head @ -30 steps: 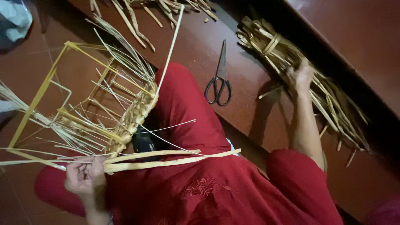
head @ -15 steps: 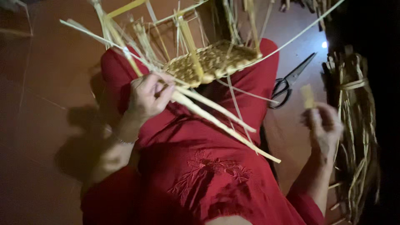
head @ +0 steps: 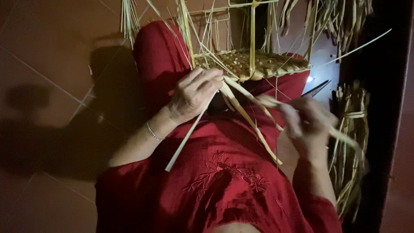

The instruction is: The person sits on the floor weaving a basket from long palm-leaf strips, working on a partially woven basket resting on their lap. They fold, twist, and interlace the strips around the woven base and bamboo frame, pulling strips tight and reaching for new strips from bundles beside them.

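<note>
While both hands work at the lap, this is how things lie:

Left fingers: curled over pale flat straw strips (head: 241, 113) right at the near edge of the half-woven basket (head: 252, 64) — clenched on the strips, fingertips touching the weave.
Left hand (head: 194, 95): rests on the red-clad lap, a thin bracelet (head: 153, 132) at the wrist.
Right fingers: blurred, closed round one long straw strip (head: 345, 139) that runs across the palm and out past it to the right — grasping it, though how tightly I cannot tell.
Right hand (head: 307, 125): raised just right of the basket, apart from it.
Basket: sits on the thighs, woven base facing the camera, with upright frame sticks (head: 252, 30) and loose strands rising from it.
Strips from the left hand: fan down over the red garment (head: 215, 185).
Scissors (head: 317, 88): only the tips show, on the floor behind the right hand.
Straw bundle (head: 351, 142): tied, lying at the far right beside a dark edge.
Floor (head: 51, 64): reddish-brown tile, with a shadow.
</note>
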`<action>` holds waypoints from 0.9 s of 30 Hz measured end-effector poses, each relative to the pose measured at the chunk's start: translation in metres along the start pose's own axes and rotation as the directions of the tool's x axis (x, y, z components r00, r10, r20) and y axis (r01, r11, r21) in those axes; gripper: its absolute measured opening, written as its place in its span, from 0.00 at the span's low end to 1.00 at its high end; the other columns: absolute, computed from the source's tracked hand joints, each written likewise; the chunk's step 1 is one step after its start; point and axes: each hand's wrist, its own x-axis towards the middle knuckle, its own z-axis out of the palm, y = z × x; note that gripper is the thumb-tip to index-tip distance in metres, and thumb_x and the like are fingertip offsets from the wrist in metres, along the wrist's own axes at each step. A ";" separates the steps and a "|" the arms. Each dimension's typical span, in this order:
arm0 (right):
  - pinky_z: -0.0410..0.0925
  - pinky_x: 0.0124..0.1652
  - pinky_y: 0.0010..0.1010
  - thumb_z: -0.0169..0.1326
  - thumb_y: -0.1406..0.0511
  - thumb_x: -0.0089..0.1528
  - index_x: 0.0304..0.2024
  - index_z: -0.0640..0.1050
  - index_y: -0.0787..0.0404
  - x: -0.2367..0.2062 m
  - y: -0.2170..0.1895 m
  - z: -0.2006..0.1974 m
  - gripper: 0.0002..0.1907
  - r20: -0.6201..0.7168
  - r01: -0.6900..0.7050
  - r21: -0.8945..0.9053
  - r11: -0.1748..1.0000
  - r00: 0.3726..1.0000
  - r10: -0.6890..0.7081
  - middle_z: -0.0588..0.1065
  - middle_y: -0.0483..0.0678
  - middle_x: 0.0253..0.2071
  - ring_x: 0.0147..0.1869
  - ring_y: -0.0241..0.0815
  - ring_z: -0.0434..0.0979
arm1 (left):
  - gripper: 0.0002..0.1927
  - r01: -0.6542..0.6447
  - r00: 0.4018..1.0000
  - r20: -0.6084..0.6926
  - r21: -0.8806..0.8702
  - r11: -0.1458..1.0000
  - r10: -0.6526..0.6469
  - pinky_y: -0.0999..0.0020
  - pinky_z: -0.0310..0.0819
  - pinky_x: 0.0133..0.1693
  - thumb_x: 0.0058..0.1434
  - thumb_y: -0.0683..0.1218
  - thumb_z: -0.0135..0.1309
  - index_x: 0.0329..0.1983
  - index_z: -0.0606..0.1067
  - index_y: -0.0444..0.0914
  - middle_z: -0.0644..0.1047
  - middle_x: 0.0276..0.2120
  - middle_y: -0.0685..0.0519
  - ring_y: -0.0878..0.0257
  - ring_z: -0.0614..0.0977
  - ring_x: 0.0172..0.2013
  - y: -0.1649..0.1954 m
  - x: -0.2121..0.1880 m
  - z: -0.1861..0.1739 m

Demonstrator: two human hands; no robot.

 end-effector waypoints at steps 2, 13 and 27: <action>0.67 0.25 0.23 0.63 0.65 0.70 0.36 0.78 0.64 0.017 -0.014 0.020 0.10 0.084 0.095 -0.040 0.995 0.992 -0.091 0.76 0.48 0.29 0.30 0.35 0.76 | 0.04 0.015 1.000 -0.011 -0.011 1.000 -0.016 0.67 0.81 0.50 0.67 0.39 0.62 0.43 0.79 0.34 0.77 0.53 0.45 0.56 0.81 0.48 0.006 -0.001 -0.003; 0.64 0.37 0.40 0.72 0.58 0.62 0.40 0.78 0.64 0.068 -0.042 0.065 0.19 0.059 0.364 -0.310 0.878 0.929 -0.365 0.72 0.51 0.33 0.37 0.49 0.70 | 0.05 -0.001 1.000 -0.014 -0.009 1.000 0.000 0.59 0.78 0.48 0.65 0.37 0.61 0.39 0.75 0.33 0.73 0.59 0.43 0.51 0.79 0.46 0.022 0.014 -0.033; 0.69 0.42 0.40 0.69 0.65 0.60 0.41 0.79 0.61 0.060 -0.043 0.074 0.12 0.091 0.382 -0.202 0.902 0.924 -0.371 0.73 0.50 0.38 0.43 0.48 0.73 | 0.08 0.214 0.975 -0.025 -0.168 0.962 -0.221 0.59 0.76 0.39 0.70 0.35 0.54 0.42 0.67 0.37 0.74 0.34 0.49 0.55 0.78 0.36 0.008 0.010 0.003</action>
